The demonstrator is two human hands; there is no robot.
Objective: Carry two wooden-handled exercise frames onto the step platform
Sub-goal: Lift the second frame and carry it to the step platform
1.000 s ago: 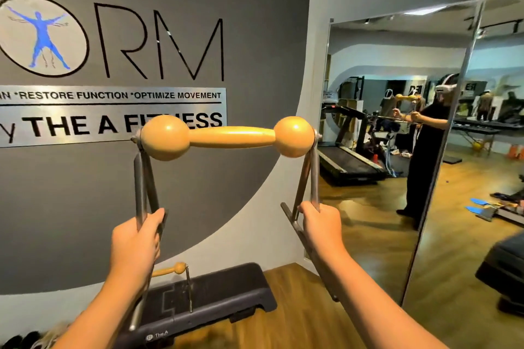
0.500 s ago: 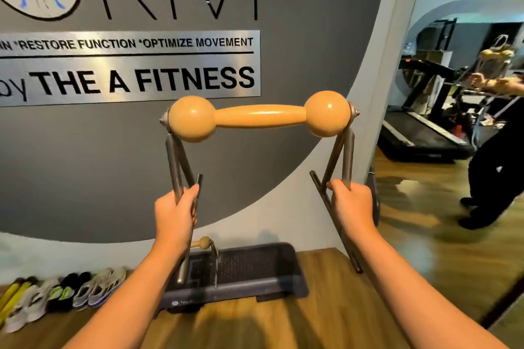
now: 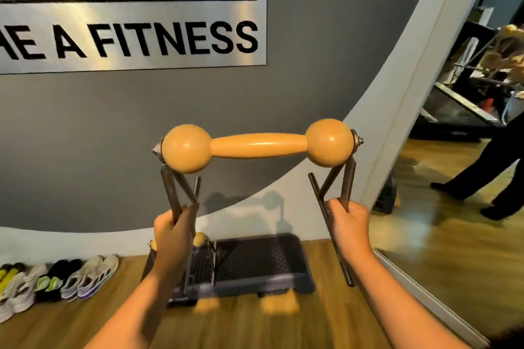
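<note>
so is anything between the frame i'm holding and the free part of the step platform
Nothing visible blocks it. The held frame hangs above the step platform, whose right part is bare. Another frame already stands on its left part.

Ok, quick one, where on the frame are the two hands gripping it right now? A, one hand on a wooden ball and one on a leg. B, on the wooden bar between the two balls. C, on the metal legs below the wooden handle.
C: the left hand and the right hand each close around a metal leg of the frame, well below its bare wooden handle.
</note>
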